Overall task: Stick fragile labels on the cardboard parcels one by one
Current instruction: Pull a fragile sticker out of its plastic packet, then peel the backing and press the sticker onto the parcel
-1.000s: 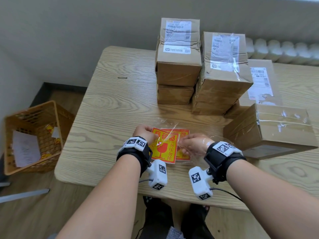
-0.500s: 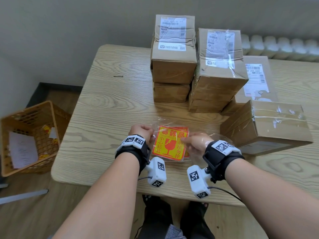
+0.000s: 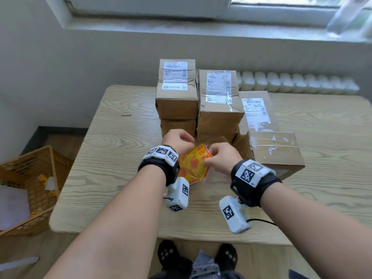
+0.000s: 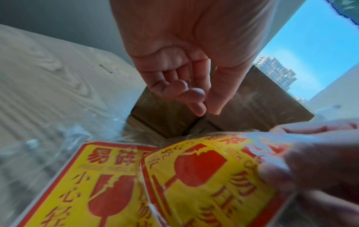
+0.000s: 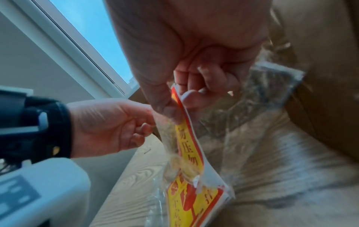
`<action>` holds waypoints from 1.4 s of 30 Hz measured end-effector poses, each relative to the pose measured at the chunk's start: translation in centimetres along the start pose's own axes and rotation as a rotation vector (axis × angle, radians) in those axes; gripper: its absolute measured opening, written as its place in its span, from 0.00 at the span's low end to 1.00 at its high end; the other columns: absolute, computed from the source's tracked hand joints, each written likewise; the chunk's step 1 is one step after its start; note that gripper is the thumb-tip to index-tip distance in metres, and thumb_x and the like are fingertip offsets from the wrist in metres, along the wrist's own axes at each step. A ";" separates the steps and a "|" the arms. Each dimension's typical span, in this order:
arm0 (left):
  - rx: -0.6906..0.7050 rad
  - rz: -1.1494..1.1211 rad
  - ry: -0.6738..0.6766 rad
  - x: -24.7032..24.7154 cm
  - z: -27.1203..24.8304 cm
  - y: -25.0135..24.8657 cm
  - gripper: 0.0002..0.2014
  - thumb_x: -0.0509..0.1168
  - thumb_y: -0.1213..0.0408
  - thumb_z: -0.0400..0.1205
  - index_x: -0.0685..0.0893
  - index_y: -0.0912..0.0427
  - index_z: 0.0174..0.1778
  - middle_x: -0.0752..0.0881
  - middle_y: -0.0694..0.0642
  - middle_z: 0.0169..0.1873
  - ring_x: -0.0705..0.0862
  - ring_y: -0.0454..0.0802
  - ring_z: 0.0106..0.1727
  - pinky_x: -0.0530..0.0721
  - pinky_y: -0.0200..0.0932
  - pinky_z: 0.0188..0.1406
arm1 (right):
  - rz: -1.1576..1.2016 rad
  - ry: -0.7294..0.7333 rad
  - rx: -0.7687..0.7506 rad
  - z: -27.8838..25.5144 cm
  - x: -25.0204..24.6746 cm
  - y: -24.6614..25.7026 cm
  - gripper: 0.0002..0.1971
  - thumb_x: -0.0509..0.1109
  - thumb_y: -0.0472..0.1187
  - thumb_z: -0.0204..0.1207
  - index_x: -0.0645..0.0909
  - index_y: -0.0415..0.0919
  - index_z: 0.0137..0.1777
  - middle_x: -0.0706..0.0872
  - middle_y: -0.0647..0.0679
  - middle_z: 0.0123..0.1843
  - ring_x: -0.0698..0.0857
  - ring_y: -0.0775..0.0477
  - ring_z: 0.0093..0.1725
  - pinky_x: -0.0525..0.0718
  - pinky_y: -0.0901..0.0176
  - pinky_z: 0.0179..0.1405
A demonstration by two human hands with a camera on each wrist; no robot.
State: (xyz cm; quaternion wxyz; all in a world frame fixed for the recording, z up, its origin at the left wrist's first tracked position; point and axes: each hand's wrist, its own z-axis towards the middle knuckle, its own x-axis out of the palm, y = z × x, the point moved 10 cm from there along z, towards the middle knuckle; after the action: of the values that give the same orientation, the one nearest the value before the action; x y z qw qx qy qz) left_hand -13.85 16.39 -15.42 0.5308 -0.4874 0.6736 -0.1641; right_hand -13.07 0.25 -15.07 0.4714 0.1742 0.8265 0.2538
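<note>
Both forearms stretched forward, right hand (image 3: 220, 157) pinching with thumb and forefinger, left hand (image 3: 178, 140) loosely curled

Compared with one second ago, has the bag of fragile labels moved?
Yes. The bag of fragile labels, earlier flat on the table, is now lifted and tilted, pinched by the right hand.

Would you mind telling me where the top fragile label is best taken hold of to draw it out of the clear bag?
Probably at its raised far edge, from above. The right hand already pinches the top fragile label there, and that end curls up out of the clear bag, while the rest lies flat on the stack, offering no free edge.
</note>
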 end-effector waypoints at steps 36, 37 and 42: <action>0.002 0.744 0.200 3.6 -2.1 -3.1 0.09 0.68 0.66 0.76 0.91 0.57 0.49 0.90 0.56 0.48 0.88 0.57 0.49 0.85 0.45 0.45 | 0.897 -0.314 -0.063 -3.2 -12.6 -2.1 0.05 0.74 0.39 0.76 0.81 0.48 0.42 0.90 0.50 0.43 0.90 0.51 0.42 0.85 0.66 0.26; -0.003 0.788 0.171 2.6 -2.1 -3.4 0.08 0.69 0.66 0.75 0.91 0.57 0.48 0.90 0.57 0.47 0.88 0.57 0.48 0.84 0.44 0.43 | 0.879 -0.283 -0.062 -3.1 -12.4 -1.9 0.05 0.74 0.39 0.76 0.81 0.48 0.42 0.90 0.49 0.44 0.90 0.50 0.43 0.86 0.66 0.27; 0.052 0.845 0.085 -1.0 -2.3 -6.5 0.06 0.73 0.65 0.70 0.90 0.56 0.41 0.90 0.56 0.38 0.88 0.55 0.39 0.83 0.41 0.34 | 0.799 -0.163 -0.064 -2.8 -12.0 -0.9 0.05 0.77 0.38 0.73 0.84 0.45 0.46 0.91 0.47 0.45 0.91 0.49 0.44 0.84 0.67 0.26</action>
State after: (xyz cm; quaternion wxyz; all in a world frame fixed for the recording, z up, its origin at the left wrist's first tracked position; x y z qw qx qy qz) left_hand -12.76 13.49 -9.21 0.5352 -0.1478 0.8311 0.0309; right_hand -9.58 -7.52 -6.12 0.4047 0.4863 0.6455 0.4279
